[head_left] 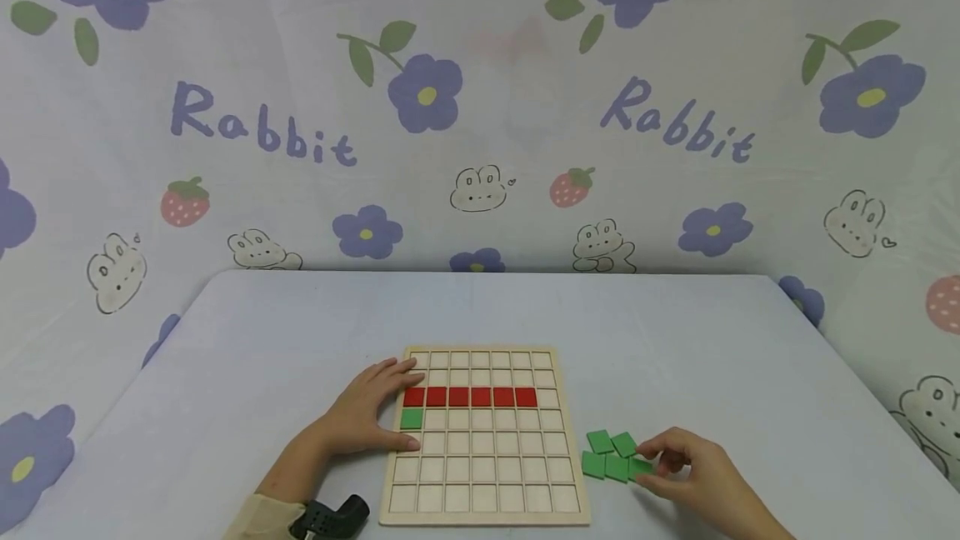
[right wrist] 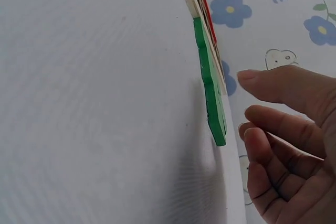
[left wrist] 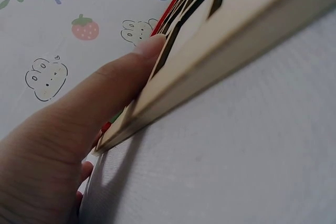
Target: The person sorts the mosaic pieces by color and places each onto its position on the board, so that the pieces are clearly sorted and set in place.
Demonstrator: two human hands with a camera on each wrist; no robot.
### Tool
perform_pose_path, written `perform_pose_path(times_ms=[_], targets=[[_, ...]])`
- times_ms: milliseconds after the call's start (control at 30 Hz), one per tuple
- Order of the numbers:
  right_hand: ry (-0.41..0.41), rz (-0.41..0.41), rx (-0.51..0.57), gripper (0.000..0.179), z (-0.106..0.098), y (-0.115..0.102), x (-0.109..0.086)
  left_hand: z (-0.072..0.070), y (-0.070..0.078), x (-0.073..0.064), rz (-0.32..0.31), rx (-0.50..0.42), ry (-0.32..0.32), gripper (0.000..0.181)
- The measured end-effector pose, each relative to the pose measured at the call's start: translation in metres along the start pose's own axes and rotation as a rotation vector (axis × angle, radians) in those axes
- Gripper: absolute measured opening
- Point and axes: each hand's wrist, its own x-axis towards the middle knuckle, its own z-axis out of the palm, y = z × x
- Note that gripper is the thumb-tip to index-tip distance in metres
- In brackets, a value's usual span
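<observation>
green tiles, just under parted right fingers, left fingers spread on board

fingers partly hide green tile

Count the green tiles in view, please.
6. One green tile lies on the board, in its leftmost column; five loose tiles lie right of it, two behind three. The right hand may hide more.

beige left sleeve, black wrist device with rounded end
</observation>
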Motion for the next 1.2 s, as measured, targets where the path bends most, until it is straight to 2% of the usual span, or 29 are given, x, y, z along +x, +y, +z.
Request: perform_pose_path(times_ms=[200,433,800,1200], targets=[[-0.025,0.055,0.018,0.032,0.001,0.006,-0.001,0.0,-0.001,0.0,-0.004,0.002,-0.003,0.089],[-0.057,0.015,0.073,0.034,0.004,0.015,-0.001,0.0,-0.001,0.001,-0.008,0.001,-0.005,0.089],[-0.052,0.05,0.043,0.035,0.006,0.021,0.001,0.0,-0.001,0.001,-0.002,0.006,0.002,0.088],[-0.062,-0.049,0.034,0.029,0.004,0.03,0.001,0.001,-0.001,0.001,0.006,0.008,0.01,0.089]])
